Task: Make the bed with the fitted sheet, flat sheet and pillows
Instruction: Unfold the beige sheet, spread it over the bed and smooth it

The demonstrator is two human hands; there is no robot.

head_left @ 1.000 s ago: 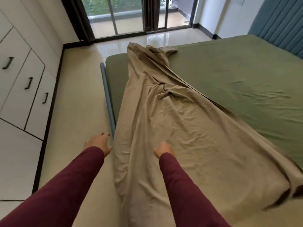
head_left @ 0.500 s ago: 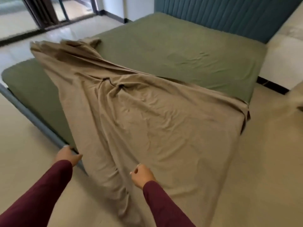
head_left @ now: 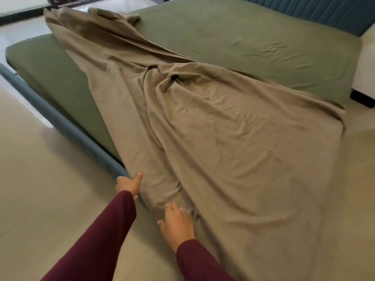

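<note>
We are counting one green fitted sheet (head_left: 253,43) on the mattress and one tan flat sheet (head_left: 213,138) lying over it. We are seeing two hands, the left hand (head_left: 128,184) and the right hand (head_left: 177,225), two maroon sleeves (head_left: 97,236), three finger rings (head_left: 119,178), and one teal headboard (head_left: 316,11).

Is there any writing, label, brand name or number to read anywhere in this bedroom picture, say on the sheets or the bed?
None: no text shows anywhere in this view.
The tan flat sheet is plain, with no visible tag or print.
The green fitted sheet is plain too.
The blue headboard has only stitched ribs, no lettering.
The rings on the left hand and right hand are too small to show any marking.
</note>
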